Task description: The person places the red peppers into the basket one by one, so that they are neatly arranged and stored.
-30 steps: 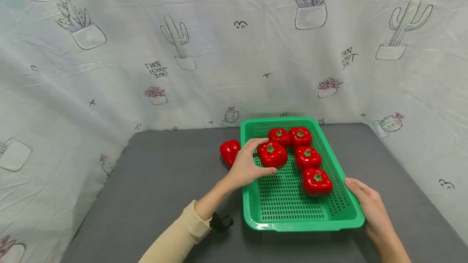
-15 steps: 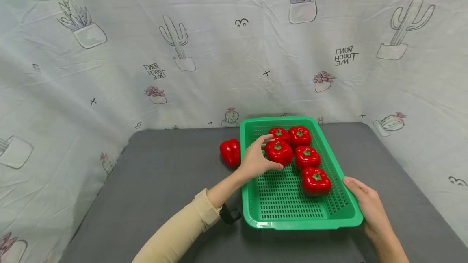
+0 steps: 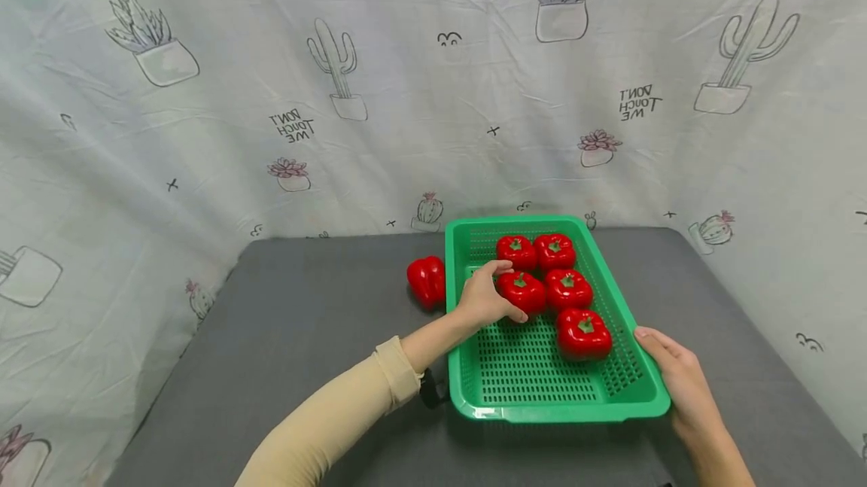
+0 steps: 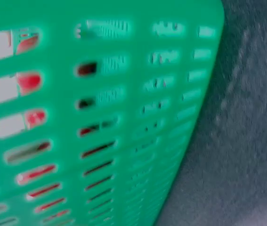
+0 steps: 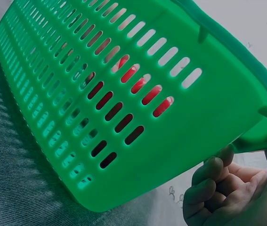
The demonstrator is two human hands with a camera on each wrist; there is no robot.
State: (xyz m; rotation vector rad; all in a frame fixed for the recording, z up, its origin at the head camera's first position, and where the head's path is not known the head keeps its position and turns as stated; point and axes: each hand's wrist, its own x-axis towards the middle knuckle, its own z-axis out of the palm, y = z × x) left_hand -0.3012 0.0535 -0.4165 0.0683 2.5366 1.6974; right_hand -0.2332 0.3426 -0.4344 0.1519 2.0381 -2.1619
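Note:
My left hand [image 3: 486, 297] reaches over the left rim of a green plastic basket [image 3: 542, 413]. Thumb and fingers curve round a red bell pepper [image 3: 521, 290] with a green stem, low inside the basket. Several more bell peppers sit in there, such as the nearest one [image 3: 584, 335] and one at the back [image 3: 516, 252]. At the basket's right side my right hand [image 3: 680, 378] grips the rim; its curled fingers [image 5: 205, 190] show under the rim in the right wrist view. The left wrist view shows only slotted basket wall [image 4: 124, 150], with the left hand out of sight.
Another red bell pepper [image 3: 427, 282] lies on the dark grey table [image 3: 325, 321], just outside the basket's left wall. A white curtain [image 3: 406, 95] printed with cacti hangs behind and at both sides.
My left hand has carried its bell pepper rightward, then down into the basket beside the others. The right hand keeps its place on the rim.

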